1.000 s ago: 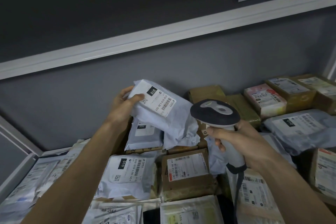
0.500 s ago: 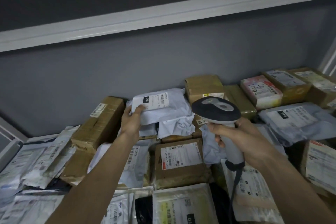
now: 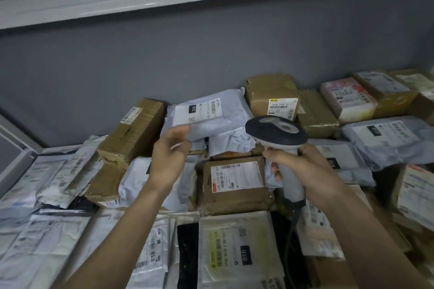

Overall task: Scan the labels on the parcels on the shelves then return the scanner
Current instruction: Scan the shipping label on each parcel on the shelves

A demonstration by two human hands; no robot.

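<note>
Scanner [image 3: 276, 132] clamped in right hand [image 3: 305, 169]; left hand [image 3: 170, 155], grip loosely apart, at grey parcel [image 3: 211, 117] front edge.

Grey crinkled plastic mailer bag [image 3: 211, 115]: smooth, faintly glossy
Brown cardboard box [image 3: 234, 185]: matt, taped
Grey-and-black plastic scanner [image 3: 277, 134]: matt

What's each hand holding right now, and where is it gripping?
The right hand grips the scanner by its handle, below the dark head. The left hand holds nothing; its fingers are loose beside the white parcel.
</note>
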